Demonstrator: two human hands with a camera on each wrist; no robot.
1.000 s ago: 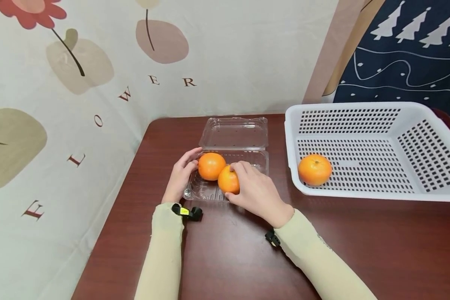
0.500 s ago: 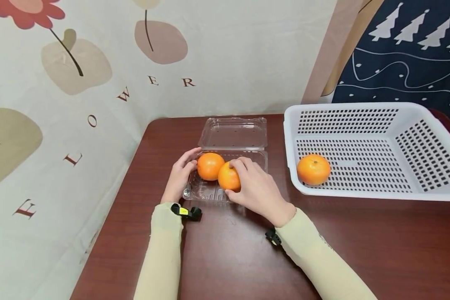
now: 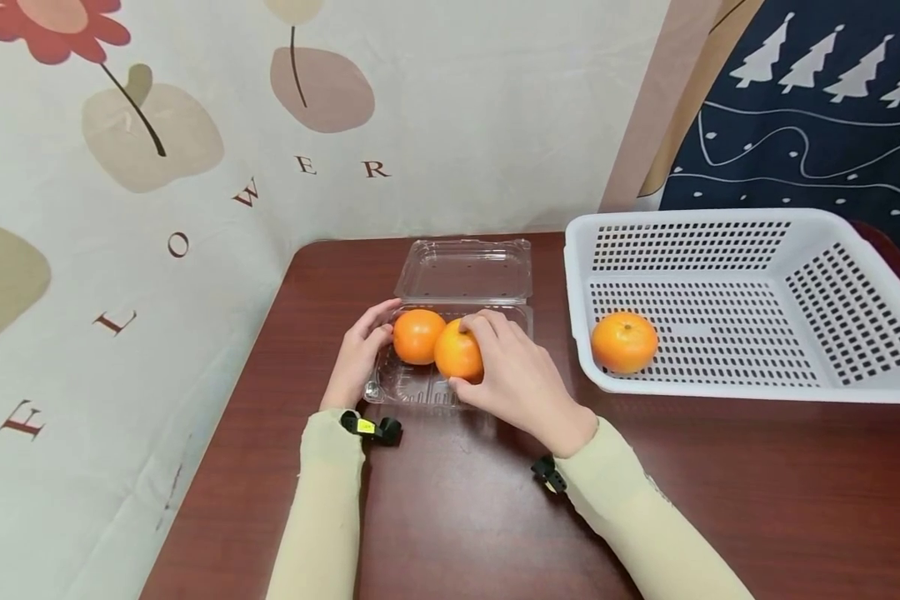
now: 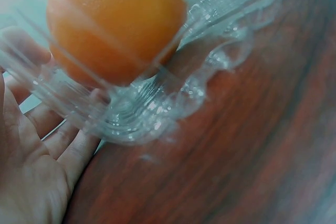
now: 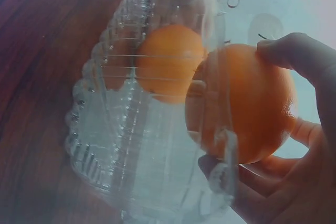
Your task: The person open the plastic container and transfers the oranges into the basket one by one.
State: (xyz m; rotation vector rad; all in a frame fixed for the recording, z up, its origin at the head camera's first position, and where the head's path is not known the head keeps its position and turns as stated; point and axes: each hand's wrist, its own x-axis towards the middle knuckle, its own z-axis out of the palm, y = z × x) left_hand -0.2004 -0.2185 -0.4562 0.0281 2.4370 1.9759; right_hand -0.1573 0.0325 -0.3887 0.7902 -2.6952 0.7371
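Note:
In the head view a clear plastic clamshell box [image 3: 412, 387] lies opened on the table, its lid [image 3: 465, 271] folded back. One orange [image 3: 418, 337] sits inside the box at its left. My right hand [image 3: 521, 379] holds a second orange [image 3: 459, 352], thumb on the near side and fingers over the far side. That orange is over the box's right part, close beside the first. My left hand [image 3: 356, 358] rests against the box's left wall, fingers extended. In the left wrist view its fingers [image 4: 76, 150] show behind the clear plastic.
A white perforated basket [image 3: 720, 392] stands on the right of the dark red table [image 3: 457, 517], with one more orange [image 3: 625, 342] in its left near corner. A printed cloth [image 3: 480, 125] hangs behind the table and along its left side.
The right hand's orange has risen and tilted slightly, hand still around it. The left hand stays at the box wall. The head view has shifted slightly.

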